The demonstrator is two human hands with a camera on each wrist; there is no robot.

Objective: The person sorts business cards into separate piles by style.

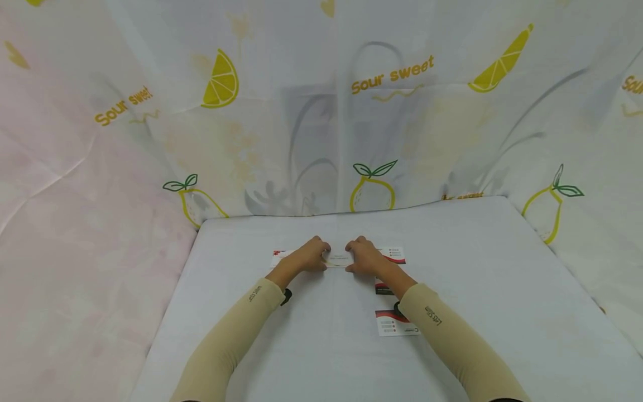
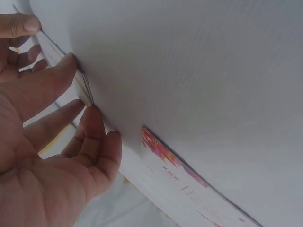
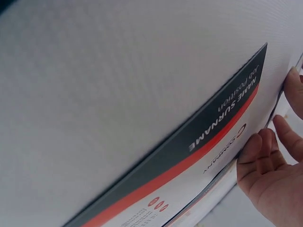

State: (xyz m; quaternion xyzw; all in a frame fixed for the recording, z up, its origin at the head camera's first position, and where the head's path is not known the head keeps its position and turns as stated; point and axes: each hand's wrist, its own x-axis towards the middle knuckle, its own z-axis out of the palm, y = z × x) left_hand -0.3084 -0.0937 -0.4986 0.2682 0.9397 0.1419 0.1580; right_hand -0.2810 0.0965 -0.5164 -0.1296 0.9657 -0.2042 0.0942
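Both hands meet at a white business card [image 1: 339,259] lying near the far side of the table. The left hand [image 1: 310,255] grips its left end between thumb and fingers, and the right hand [image 1: 365,257] grips its right end the same way. In the left wrist view, thin layered card edges show at the left fingertips [image 2: 93,116]. A white card with a red corner [image 1: 279,257] lies partly behind the left hand. To the right, a white card with a red and black band [image 1: 394,254] is partly covered by the right hand.
Under the right forearm lie a dark card [image 1: 384,287] and, nearer, a white card with a red band [image 1: 394,325]. The white table [image 1: 241,346] ends at a hanging curtain [image 1: 281,145] printed with lemons, at the back and sides.
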